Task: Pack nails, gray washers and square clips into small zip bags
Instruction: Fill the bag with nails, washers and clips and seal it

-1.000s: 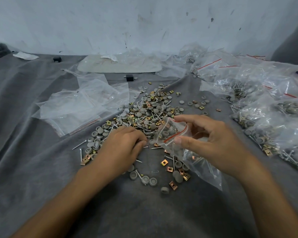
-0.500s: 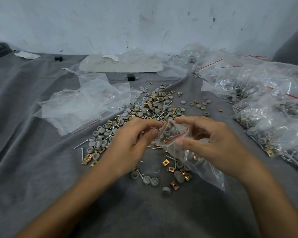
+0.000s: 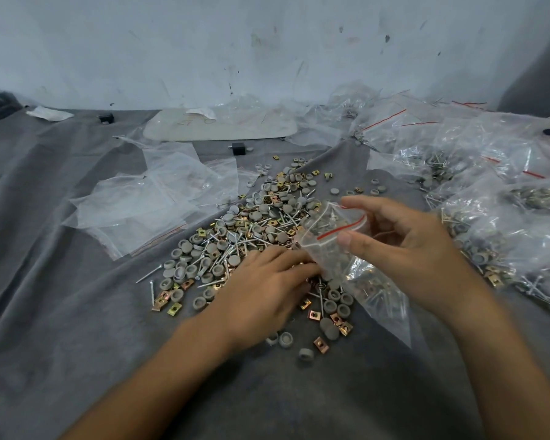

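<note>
A loose pile of gray washers (image 3: 232, 260), silver nails (image 3: 149, 274) and brass square clips (image 3: 319, 343) is spread over the gray cloth (image 3: 61, 312). My right hand (image 3: 404, 249) pinches the mouth of a small clear zip bag (image 3: 331, 239) with a red seal line, held open above the pile; a few parts lie inside it. My left hand (image 3: 264, 293) rests palm down on the pile just left of the bag, its fingertips curled down among the parts. I cannot see what they hold.
Empty zip bags (image 3: 159, 201) lie flat at the left of the pile. Filled bags (image 3: 502, 217) are heaped along the right side. A pale flat board (image 3: 219, 128) and a small black block (image 3: 238, 148) sit near the wall.
My left hand, which was raised to the bag's mouth half a second ago, has dropped back onto the pile. My right hand keeps holding the bag open, slightly higher.
</note>
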Motion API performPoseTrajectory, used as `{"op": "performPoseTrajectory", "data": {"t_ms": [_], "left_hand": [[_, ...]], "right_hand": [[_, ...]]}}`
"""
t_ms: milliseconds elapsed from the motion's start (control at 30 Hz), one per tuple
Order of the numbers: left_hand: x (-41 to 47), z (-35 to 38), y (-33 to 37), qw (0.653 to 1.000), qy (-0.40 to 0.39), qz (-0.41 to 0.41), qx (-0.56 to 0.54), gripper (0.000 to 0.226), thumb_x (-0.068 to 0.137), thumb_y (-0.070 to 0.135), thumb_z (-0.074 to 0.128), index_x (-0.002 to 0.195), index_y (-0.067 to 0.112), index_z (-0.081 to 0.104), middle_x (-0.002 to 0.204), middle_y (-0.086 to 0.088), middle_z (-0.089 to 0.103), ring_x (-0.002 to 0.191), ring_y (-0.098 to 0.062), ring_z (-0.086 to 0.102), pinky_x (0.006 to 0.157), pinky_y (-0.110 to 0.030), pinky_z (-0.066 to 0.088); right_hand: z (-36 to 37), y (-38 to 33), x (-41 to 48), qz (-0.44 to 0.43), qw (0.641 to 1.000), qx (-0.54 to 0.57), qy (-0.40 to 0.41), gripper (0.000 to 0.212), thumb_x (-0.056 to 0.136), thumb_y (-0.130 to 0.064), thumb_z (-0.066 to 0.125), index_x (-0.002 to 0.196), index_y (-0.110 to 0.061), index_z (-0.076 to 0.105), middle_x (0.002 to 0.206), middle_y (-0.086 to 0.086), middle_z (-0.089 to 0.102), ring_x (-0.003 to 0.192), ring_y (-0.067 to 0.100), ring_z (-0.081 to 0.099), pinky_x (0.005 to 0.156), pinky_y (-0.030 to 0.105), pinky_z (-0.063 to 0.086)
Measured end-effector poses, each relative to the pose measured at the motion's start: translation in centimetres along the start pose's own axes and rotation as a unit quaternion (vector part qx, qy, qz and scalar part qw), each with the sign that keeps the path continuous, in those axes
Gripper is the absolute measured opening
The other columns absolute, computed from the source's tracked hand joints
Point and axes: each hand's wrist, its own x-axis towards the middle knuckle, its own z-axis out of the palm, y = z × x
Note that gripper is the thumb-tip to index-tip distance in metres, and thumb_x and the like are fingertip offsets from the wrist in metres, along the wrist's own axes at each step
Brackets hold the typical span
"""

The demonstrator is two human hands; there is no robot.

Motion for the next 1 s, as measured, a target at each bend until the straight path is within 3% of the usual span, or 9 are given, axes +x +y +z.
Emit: {"op": "performPoseTrajectory", "data": {"t_ms": [67,167,300,400,500,633,733,867,1000], "left_hand": [[0.0,-0.1,-0.3,0.999,-0.011,-0.026,0.042,0.046,0.102,0.047,0.038,0.145,0.034,0.051,0.150,0.014,0.047,0.130,-0.014,0.047,0.098,-0.037,0.039],[-0.3,-0.6,-1.8,0.993,-0.004,-0.102,0.061,0.042,0.101,0.050,0.037,0.135,0.037,0.057,0.138,0.014,0.053,0.124,-0.014,0.047,0.100,-0.035,0.036],[-0.8,-1.3,-3.2,0.988,-0.006,-0.152,0.034,0.024,0.099,0.047,0.046,0.115,0.037,0.061,0.118,0.012,0.056,0.113,-0.016,0.045,0.099,-0.036,0.036],[-1.0,-1.4,-3.3,0.987,-0.001,-0.163,0.011,0.004,0.096,0.042,0.051,0.100,0.040,0.050,0.106,0.015,0.050,0.105,-0.012,0.041,0.097,-0.034,0.036],[-1.1,-1.2,-3.4,0.984,0.017,-0.174,-0.027,0.012,0.093,0.039,0.059,0.092,0.040,0.047,0.102,0.017,0.048,0.098,-0.008,0.034,0.092,-0.031,0.034],[-1.1,-1.1,-3.5,0.980,0.062,-0.181,-0.062,0.010,0.093,0.040,0.064,0.101,0.038,0.059,0.110,0.016,0.048,0.106,-0.007,0.034,0.094,-0.030,0.033],[-0.6,-0.6,-2.5,0.985,0.082,-0.147,-0.038,0.022,0.096,0.041,0.059,0.112,0.031,0.070,0.109,0.009,0.057,0.105,-0.014,0.044,0.094,-0.035,0.038],[0.4,0.2,-0.7,0.986,0.068,-0.147,0.032,0.035,0.099,0.051,0.051,0.120,0.030,0.071,0.108,0.006,0.063,0.104,-0.017,0.051,0.091,-0.033,0.036],[0.5,0.1,-0.4,0.987,0.043,-0.126,0.092,0.040,0.102,0.054,0.040,0.120,0.034,0.070,0.107,0.009,0.061,0.105,-0.017,0.052,0.090,-0.034,0.036]], "right_hand": [[-0.1,-0.1,-0.1,0.001,1.000,0.001,-0.004,0.049,0.074,-0.048,0.077,0.122,-0.038,0.071,0.092,0.009,0.070,0.085,0.024,0.069,0.080,0.041,0.059],[-0.3,-0.1,-0.1,0.006,1.000,0.005,-0.003,0.051,0.073,-0.049,0.077,0.122,-0.037,0.071,0.092,0.009,0.070,0.086,0.026,0.069,0.080,0.041,0.059],[-0.5,-0.1,-0.1,0.006,1.000,0.009,0.000,0.051,0.073,-0.050,0.077,0.122,-0.037,0.071,0.091,0.007,0.070,0.085,0.026,0.069,0.080,0.040,0.059],[-0.6,-0.1,-0.1,0.005,1.000,0.008,-0.003,0.051,0.073,-0.052,0.076,0.122,-0.038,0.071,0.090,0.006,0.071,0.085,0.027,0.069,0.078,0.039,0.059],[-0.7,-0.1,-0.2,0.006,1.000,0.005,-0.008,0.050,0.074,-0.052,0.076,0.122,-0.039,0.070,0.090,0.004,0.071,0.084,0.025,0.070,0.077,0.038,0.059],[-0.6,-0.1,-0.2,0.008,1.000,-0.002,-0.010,0.051,0.072,-0.055,0.075,0.121,-0.041,0.071,0.087,0.001,0.069,0.082,0.022,0.068,0.074,0.032,0.057],[-0.4,-0.1,-0.2,0.008,1.000,-0.001,-0.015,0.050,0.071,-0.056,0.075,0.120,-0.042,0.071,0.088,0.001,0.068,0.082,0.022,0.067,0.076,0.036,0.058],[-0.1,-0.4,-0.2,0.009,1.000,0.003,-0.025,0.047,0.071,-0.055,0.075,0.117,-0.046,0.070,0.091,0.005,0.069,0.086,0.026,0.067,0.080,0.045,0.058],[0.0,-0.5,-0.2,0.012,0.999,0.000,-0.035,0.044,0.074,-0.049,0.076,0.117,-0.045,0.070,0.096,0.005,0.071,0.090,0.024,0.068,0.083,0.042,0.056]]}}
